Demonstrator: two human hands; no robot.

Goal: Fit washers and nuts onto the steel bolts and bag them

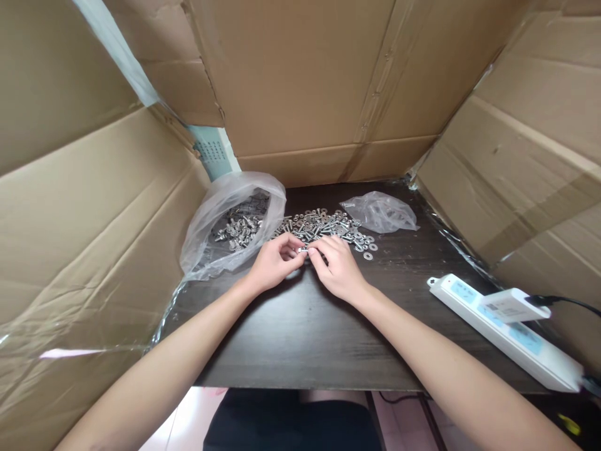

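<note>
1. From my remote seat I see the left hand [275, 263] and the right hand [335, 266] meet fingertip to fingertip over the dark counter [300, 332], just in front of a loose pile of hardware [323, 224].
2. The small metal fastener [302, 250] sits right between the two grips, pinched at the thumb and forefinger tips of both hands. Each grip is closed down tight on it, with the other fingers curled loosely.
3. The fastener is silvery and shiny, but too small for me to tell whether it is a bolt, a nut or both together.
4. The pile is a spread of the same bright metal - bolts, nuts and flat washers, a few washers lying apart at its right edge.
5. Left of the hands an open clear plastic bag [220, 213] holds more such parts - the left hand is just beside its mouth.
6. A crumpled clear bag [380, 212] lies beyond the pile to the right.
7. A white power strip [504, 329] rests well apart at the right, and cardboard walls [305, 81] stand around the counter.
</note>
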